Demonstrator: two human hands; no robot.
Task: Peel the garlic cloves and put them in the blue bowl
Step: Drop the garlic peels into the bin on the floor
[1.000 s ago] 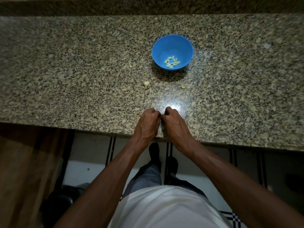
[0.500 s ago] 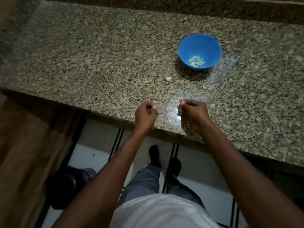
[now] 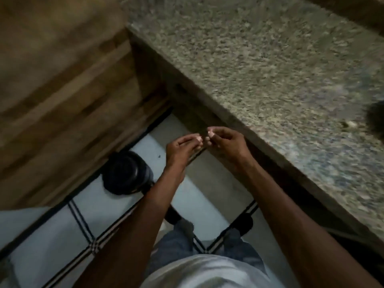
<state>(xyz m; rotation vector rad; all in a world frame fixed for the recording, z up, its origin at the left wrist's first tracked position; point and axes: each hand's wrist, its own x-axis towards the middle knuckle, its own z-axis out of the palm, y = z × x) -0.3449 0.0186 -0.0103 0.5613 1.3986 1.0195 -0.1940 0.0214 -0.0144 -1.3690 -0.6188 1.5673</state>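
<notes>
My left hand and my right hand are held off the counter, over the floor, with their fingertips meeting. Between the curled fingers and thumbs they pinch a small pale piece, apparently a garlic clove; blur hides whether it has skin on it. The blue bowl is out of view; only a dark shape shows at the right edge. One pale garlic bit lies on the granite counter next to that shape.
A round black bin stands on the white tiled floor, down and left of my hands. A wooden cabinet side fills the left. The counter's front edge runs diagonally just right of my hands.
The view has swung left and down, so the bowl has left the frame. Both hands came off the counter and met again above the floor near the bin.
</notes>
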